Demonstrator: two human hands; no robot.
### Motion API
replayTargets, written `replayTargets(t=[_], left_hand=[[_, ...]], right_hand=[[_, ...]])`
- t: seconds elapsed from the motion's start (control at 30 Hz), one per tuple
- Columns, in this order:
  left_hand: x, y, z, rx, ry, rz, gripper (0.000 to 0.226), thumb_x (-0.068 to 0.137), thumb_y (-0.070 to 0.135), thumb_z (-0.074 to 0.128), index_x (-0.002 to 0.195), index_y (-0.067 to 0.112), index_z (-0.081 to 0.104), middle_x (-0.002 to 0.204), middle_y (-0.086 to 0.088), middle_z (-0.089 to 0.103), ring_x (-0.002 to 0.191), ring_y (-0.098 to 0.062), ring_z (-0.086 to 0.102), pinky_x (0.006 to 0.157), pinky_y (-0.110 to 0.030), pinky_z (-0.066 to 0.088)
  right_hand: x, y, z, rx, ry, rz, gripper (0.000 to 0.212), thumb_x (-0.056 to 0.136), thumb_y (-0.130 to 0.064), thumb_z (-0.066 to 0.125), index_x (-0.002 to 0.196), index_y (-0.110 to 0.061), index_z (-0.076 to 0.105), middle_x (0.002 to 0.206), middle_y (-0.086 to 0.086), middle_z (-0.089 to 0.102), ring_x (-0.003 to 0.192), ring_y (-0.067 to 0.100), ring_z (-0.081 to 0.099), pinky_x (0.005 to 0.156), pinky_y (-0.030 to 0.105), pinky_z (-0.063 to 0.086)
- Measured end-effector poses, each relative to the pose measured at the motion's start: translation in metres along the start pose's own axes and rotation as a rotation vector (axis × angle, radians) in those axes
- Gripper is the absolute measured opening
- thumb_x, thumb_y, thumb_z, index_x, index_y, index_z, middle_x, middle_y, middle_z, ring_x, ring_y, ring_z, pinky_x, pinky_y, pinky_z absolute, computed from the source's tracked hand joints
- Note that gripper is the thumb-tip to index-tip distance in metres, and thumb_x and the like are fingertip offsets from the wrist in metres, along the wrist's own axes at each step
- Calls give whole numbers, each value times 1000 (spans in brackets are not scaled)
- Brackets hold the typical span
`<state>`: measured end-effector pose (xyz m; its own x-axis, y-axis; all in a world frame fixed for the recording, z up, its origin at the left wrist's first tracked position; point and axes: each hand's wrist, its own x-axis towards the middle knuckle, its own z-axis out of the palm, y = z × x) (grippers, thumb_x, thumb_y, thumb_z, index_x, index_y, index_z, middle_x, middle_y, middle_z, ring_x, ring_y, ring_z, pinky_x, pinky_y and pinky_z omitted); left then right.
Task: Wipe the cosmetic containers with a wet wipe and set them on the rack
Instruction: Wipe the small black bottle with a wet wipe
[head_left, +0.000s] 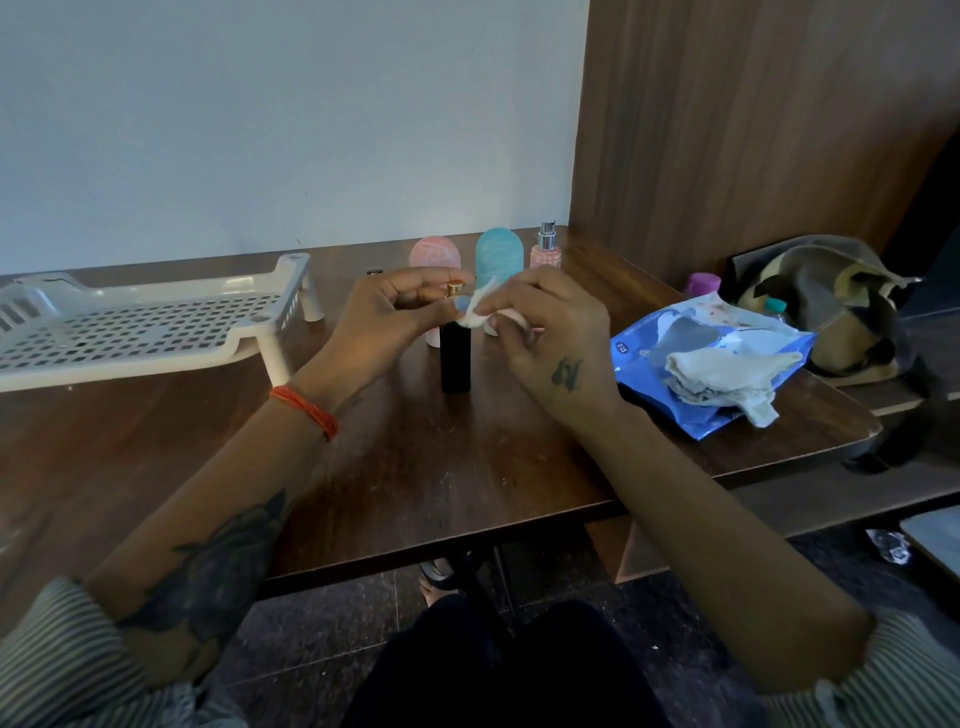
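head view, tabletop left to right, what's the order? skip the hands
White rack → pink container → black bottle → teal container → spray bottle → blue wipe pack → bag.

White perforated rack (156, 322); beside it a black bottle (455, 364), pink container (435, 253), teal container (500, 258), blue wipe pack (701, 364).

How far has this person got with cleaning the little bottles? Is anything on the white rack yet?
Nothing looks finished: the white rack holds no containers. In hand: the left hand and right hand both pinch a small wet wipe above the black bottle. Left to do: that bottle, the pink container, the teal container and the spray bottle all stand on the table.
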<state>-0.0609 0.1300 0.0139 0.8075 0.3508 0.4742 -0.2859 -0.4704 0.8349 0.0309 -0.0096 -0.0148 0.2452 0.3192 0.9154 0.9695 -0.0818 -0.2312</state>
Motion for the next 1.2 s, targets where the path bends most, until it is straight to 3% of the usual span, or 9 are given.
replayTargets(t=[0.2, 0.37, 0.47, 0.6, 0.7, 0.8, 0.9, 1.1, 1.2], left_hand=[[0, 2, -2, -41, 6, -30, 28, 81, 2, 64, 102, 21, 67, 80, 18, 73, 83, 1, 66, 75, -12, 50], [-1, 3, -1, -44, -22, -12, 30, 82, 1, 63, 105, 20, 66, 77, 18, 72, 80, 3, 66, 75, -10, 49], [0, 2, -2, -39, -38, -7, 30, 83, -1, 61, 104, 21, 65, 78, 16, 73, 81, 2, 65, 75, -11, 49], [1, 0, -2, -39, -44, -2, 27, 83, 2, 62, 103, 19, 66, 79, 13, 73, 82, -1, 65, 79, -14, 50], [1, 0, -1, -46, -40, 3, 29, 84, -1, 61, 108, 15, 63, 75, 13, 72, 78, 1, 64, 78, -13, 49], [1, -1, -2, -31, -43, 4, 25, 84, 0, 61, 103, 17, 66, 77, 13, 73, 80, 0, 64, 79, -14, 50], [1, 0, -3, -31, -51, 4, 24, 84, 1, 61, 103, 15, 65, 79, 15, 73, 81, 1, 65, 80, -14, 51], [1, 0, -2, -31, -45, -2, 22, 86, 3, 60, 100, 19, 65, 78, 16, 72, 82, 2, 64, 77, -12, 49], [2, -1, -3, -23, -56, 4, 22, 87, 4, 59, 98, 22, 65, 79, 16, 72, 84, 1, 64, 80, -13, 49]], right_hand=[[1, 3, 4, 46, -102, 32, 13, 78, -3, 64, 86, -8, 73, 86, 8, 71, 81, 17, 65, 76, 9, 43], [1, 6, 2, 13, -36, 64, 12, 76, -4, 65, 85, -8, 73, 86, 8, 72, 80, 18, 66, 75, 21, 51], [1, 0, 2, 51, -31, 14, 11, 74, -2, 65, 82, -5, 72, 84, 9, 71, 79, 17, 65, 75, 13, 47], [-1, 2, 2, 49, -219, 91, 6, 74, -5, 69, 79, -8, 70, 79, 7, 68, 73, 17, 62, 64, 19, 48], [-3, 5, 1, -27, -409, 66, 10, 68, -2, 71, 72, -11, 72, 75, 6, 67, 68, 21, 61, 63, 21, 40], [-2, 0, 0, -3, -223, 5, 11, 69, -1, 68, 75, -9, 72, 77, 9, 69, 70, 23, 64, 61, 25, 49], [-1, -5, 1, 67, -50, -59, 11, 75, 0, 66, 83, -5, 72, 84, 11, 69, 77, 23, 65, 69, 28, 53], [-3, -4, 0, -12, -348, -87, 13, 65, -1, 66, 70, -10, 74, 76, 8, 67, 66, 27, 63, 55, 38, 54], [-1, -8, -4, -97, -551, -35, 18, 70, -2, 64, 77, -13, 77, 84, 8, 68, 76, 28, 63, 66, 41, 54]])
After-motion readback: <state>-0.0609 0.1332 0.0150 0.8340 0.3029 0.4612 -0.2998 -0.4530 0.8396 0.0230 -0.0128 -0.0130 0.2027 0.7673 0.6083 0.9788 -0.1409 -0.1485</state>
